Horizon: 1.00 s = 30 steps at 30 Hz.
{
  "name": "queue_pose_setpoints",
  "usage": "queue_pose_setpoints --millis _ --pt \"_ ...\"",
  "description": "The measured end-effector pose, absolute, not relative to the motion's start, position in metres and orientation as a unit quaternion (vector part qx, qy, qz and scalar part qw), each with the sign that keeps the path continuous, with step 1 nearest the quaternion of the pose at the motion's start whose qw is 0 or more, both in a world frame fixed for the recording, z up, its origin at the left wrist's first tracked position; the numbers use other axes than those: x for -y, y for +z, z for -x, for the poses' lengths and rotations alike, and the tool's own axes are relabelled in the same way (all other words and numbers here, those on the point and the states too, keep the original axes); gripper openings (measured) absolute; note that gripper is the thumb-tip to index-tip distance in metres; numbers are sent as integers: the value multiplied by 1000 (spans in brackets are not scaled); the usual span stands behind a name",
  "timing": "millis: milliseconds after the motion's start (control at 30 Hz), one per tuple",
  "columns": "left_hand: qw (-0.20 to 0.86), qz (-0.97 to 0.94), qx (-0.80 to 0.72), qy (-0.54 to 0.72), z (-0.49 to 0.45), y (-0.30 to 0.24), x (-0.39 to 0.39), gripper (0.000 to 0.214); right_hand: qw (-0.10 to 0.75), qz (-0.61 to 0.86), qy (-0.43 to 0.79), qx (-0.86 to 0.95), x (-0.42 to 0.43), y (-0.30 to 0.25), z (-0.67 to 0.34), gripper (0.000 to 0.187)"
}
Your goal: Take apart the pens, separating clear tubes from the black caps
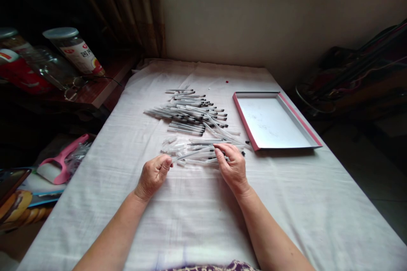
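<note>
Fingers (165, 165) pinch a clear tube (194, 153); jar label (83, 56) characters blurred

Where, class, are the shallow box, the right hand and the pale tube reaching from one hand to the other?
Shallow box (272, 120): head view, bare white floor inside.
Right hand (234, 167): head view, back of the hand.
Pale tube (193, 153): head view, middle of its length.

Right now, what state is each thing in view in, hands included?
Left hand: closed on one end of a clear tube
Right hand: curled at the tube's other end; grip unclear
Clear tube: slanting between the hands
Black-tipped pens: heaped, tips mostly pointing right
Shallow box: open side up
Tablecloth: spread, lightly wrinkled
Labelled jar: lid on
Curtain: hanging in folds
</note>
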<state>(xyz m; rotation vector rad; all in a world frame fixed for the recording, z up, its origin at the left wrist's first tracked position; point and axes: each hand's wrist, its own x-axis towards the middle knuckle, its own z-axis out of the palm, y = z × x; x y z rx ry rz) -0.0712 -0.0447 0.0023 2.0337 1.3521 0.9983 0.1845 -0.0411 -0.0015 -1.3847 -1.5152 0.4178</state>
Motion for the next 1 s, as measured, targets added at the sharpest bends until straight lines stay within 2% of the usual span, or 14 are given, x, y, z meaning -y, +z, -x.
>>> queue_pose_setpoints --millis 133,300,533,767,933,1000 --pt "242 -760 -481 364 70 3 45 43 514 553 273 596 44 2 -180 17" --pt "244 -750 -495 366 70 3 45 40 552 573 318 515 40 2 -188 17" --pt "194 -662 -608 394 83 -2 39 34 593 640 261 413 28 -2 -224 25" --pt "170 -672 -597 404 87 -2 40 32 522 671 206 484 28 -14 -223 28" --pt "170 -720 -544 396 81 1 44 31 483 652 70 580 31 -5 -217 27" --pt "168 -736 -522 398 77 1 45 31 477 631 86 606 35 2 -210 27"
